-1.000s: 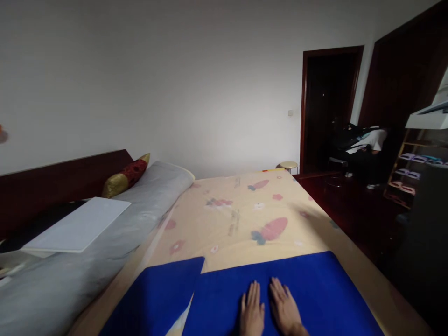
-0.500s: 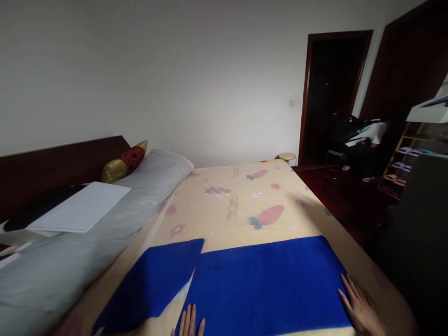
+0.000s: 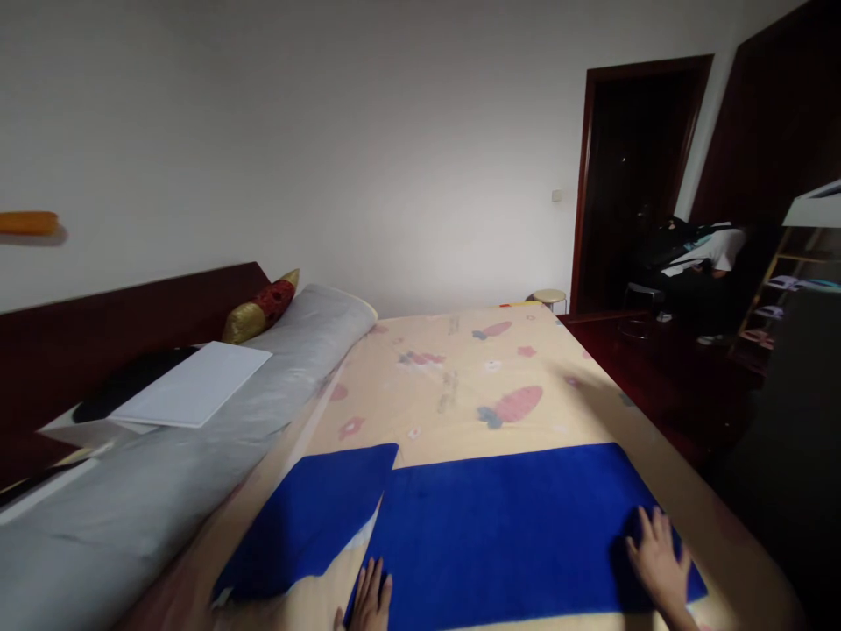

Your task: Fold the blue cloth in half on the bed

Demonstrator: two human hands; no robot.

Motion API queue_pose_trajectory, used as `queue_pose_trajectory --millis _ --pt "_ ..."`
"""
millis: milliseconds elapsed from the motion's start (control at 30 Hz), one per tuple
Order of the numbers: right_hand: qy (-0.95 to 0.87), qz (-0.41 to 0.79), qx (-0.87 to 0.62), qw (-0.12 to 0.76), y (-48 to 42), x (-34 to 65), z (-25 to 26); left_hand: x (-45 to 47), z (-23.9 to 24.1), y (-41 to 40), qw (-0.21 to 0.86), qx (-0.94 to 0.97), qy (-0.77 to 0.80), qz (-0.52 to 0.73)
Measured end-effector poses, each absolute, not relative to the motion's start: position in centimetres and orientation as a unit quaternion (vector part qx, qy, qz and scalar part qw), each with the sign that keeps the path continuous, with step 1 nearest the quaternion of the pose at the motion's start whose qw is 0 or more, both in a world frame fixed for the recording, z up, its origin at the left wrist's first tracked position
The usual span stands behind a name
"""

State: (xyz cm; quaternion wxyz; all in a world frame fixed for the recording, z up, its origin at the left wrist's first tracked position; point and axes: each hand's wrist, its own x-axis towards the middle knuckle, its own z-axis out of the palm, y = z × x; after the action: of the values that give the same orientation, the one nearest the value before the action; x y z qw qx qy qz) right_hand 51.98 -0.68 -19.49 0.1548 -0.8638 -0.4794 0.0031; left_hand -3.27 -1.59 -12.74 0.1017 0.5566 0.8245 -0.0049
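A large blue cloth [image 3: 505,535], towel-like, lies spread flat across the near part of the bed. To its left is another blue piece [image 3: 308,517] with a slanted lower edge; a narrow gap of sheet parts the two at the bottom, and I cannot tell whether they join. My left hand [image 3: 369,599] rests at the large piece's lower left edge, fingers extended. Over its right side is my right hand [image 3: 657,556], fingers spread and casting a shadow on the cloth. Neither hand grips anything.
The bed has a cream sheet [image 3: 460,394] with a carrot-like print. Rolled grey bedding [image 3: 276,412] runs along the left, carrying a white flat board [image 3: 197,386]. A red and gold cushion [image 3: 263,307] leans by the headboard. Beyond stand a stool [image 3: 549,296] and a bent-over person [image 3: 713,250].
My right hand has moved inward from the cloth's right edge onto its surface, fingers wider. My left hand stays near the left edge. The view has turned slightly left.
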Motion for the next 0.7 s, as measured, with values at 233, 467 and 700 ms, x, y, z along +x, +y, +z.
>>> queue_pose_trajectory --millis 233,467,700 --pt "-0.699 0.098 -0.683 0.189 -0.2 34.6 -15.3 3.5 -11.4 -1.4 0.068 0.615 0.785 0.027" --pt "-0.725 0.153 -0.647 0.183 -5.0 28.8 -17.1 9.4 -9.0 -0.2 0.230 0.682 0.689 0.079" --pt "-0.707 0.193 -0.647 0.208 -10.0 28.8 -19.8 14.3 -7.7 4.5 0.327 0.694 0.636 0.085"
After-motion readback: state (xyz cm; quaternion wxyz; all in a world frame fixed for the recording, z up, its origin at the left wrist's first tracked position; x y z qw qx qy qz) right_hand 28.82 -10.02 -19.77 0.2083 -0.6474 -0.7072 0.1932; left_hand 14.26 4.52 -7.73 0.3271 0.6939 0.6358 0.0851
